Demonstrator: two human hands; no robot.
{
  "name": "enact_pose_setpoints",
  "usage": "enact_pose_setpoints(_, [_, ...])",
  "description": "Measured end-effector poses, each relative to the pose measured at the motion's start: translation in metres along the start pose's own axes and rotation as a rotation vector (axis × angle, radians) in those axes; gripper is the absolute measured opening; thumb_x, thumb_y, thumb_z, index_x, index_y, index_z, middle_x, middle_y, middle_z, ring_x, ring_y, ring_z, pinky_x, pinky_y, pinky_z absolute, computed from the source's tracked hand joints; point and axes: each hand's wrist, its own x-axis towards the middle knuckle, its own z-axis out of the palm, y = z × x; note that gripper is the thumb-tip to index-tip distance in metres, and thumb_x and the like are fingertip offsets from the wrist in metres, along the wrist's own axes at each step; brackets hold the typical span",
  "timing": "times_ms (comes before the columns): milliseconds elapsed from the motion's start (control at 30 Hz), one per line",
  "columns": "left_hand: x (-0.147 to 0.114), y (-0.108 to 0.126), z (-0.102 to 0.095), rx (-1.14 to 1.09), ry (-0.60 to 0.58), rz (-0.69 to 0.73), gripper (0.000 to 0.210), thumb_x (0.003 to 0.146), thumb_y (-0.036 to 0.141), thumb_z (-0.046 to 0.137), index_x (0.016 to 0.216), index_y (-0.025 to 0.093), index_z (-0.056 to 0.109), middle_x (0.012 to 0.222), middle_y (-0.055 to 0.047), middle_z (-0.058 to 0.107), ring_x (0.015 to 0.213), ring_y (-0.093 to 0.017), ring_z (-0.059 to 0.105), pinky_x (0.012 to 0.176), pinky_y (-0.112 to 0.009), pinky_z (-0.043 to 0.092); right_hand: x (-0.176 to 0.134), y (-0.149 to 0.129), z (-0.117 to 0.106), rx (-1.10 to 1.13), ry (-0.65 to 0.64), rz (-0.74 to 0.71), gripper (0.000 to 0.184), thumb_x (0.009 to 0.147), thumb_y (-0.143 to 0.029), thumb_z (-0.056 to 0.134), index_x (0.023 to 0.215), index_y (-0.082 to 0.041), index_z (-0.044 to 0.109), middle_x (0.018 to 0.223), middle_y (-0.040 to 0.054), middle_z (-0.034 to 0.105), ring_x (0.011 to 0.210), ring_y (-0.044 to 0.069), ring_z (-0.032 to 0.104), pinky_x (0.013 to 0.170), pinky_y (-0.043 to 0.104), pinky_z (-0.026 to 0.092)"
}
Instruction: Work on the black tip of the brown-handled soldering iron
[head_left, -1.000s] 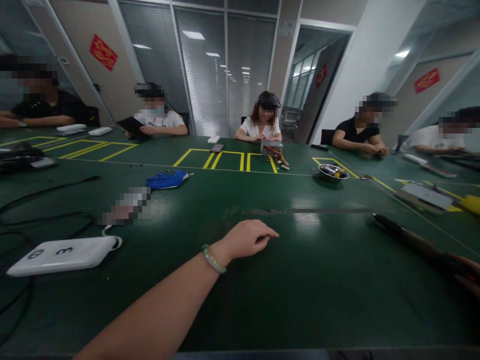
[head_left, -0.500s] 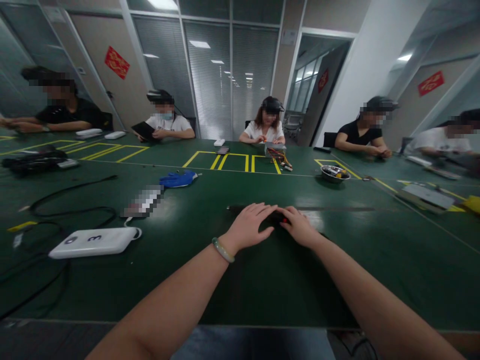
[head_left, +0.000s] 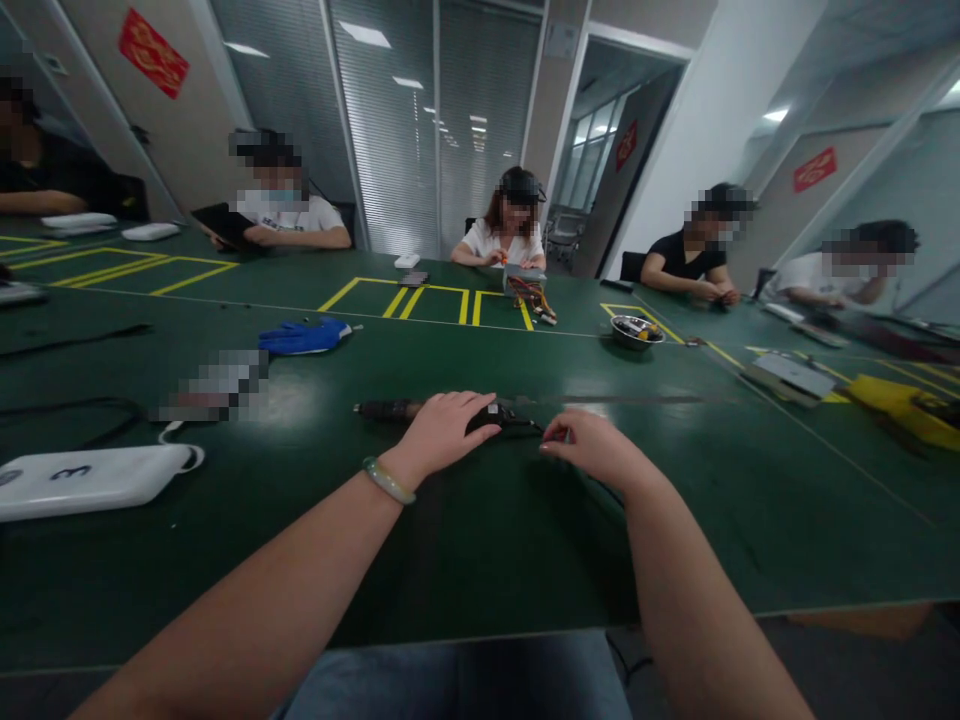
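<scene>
A slim black electric screwdriver lies crosswise on the green table, its tip pointing left. My left hand is laid over its body with the fingers curved across it, covering its middle. From the screwdriver's right end runs a thin black cord. The thumb and fingers of my right hand are pinched together around this cord, just right of the tool. More of the cord trails from beneath the right hand toward the table's near edge.
A white power bank lies at left, beside black cables. Farther off are a blue glove and a metal bowl of small parts. Several people sit across the table; one handles a metal box with coloured wires. Yellow tape marks the surface.
My hands have drawn apart: the right one has slid off the screwdriver's end onto the cord. More of the screwdriver now shows. The camera has turned to the right.
</scene>
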Motion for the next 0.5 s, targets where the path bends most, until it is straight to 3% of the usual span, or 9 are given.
enact_pose_setpoints(67, [0.002, 0.000, 0.002, 0.020, -0.001, -0.026, 0.054, 0.094, 0.057, 0.038, 0.137, 0.025, 0.047, 0.125, -0.008, 0.057, 0.112, -0.024, 0.053, 0.095, -0.041, 0.041, -0.005, -0.001, 0.002, -0.103, -0.085, 0.121, 0.025, 0.079, -0.043, 0.071, 0.091, -0.022, 0.068, 0.089, 0.0037, 0.063, 0.080, 0.019, 0.059, 0.068, 0.029, 0.044])
enact_pose_setpoints(233, [0.002, 0.008, -0.001, 0.042, 0.012, -0.042, 0.053, 0.092, 0.057, 0.044, 0.134, 0.025, 0.050, 0.117, -0.008, 0.056, 0.104, -0.024, 0.053, 0.092, -0.041, 0.042, -0.013, -0.011, 0.009, -0.298, -0.068, 0.248, 0.024, 0.076, -0.029, 0.073, 0.095, -0.017, 0.065, 0.100, 0.0111, 0.064, 0.089, 0.026, 0.061, 0.071, 0.032, 0.044])
enact_pose_setpoints(333, [0.001, 0.014, -0.005, 0.058, 0.028, -0.025, 0.050, 0.089, 0.054, 0.052, 0.130, 0.025, 0.053, 0.111, -0.008, 0.055, 0.101, -0.024, 0.052, 0.090, -0.041, 0.043, -0.015, -0.013, 0.008, -0.261, -0.098, 0.248, 0.014, 0.082, -0.019, 0.063, 0.095, -0.018, 0.067, 0.096, 0.0105, 0.066, 0.091, 0.027, 0.062, 0.073, 0.033, 0.044])
enact_pose_setpoints(500, [0.002, 0.024, -0.006, 0.042, 0.023, -0.011, 0.042, 0.084, 0.056, 0.058, 0.109, 0.022, 0.061, 0.107, -0.008, 0.054, 0.098, -0.024, 0.053, 0.087, -0.040, 0.046, -0.010, -0.011, 0.011, -0.141, 0.040, 0.265, 0.020, 0.085, -0.018, 0.058, 0.104, -0.017, 0.064, 0.097, 0.0097, 0.066, 0.092, 0.025, 0.061, 0.074, 0.032, 0.044])
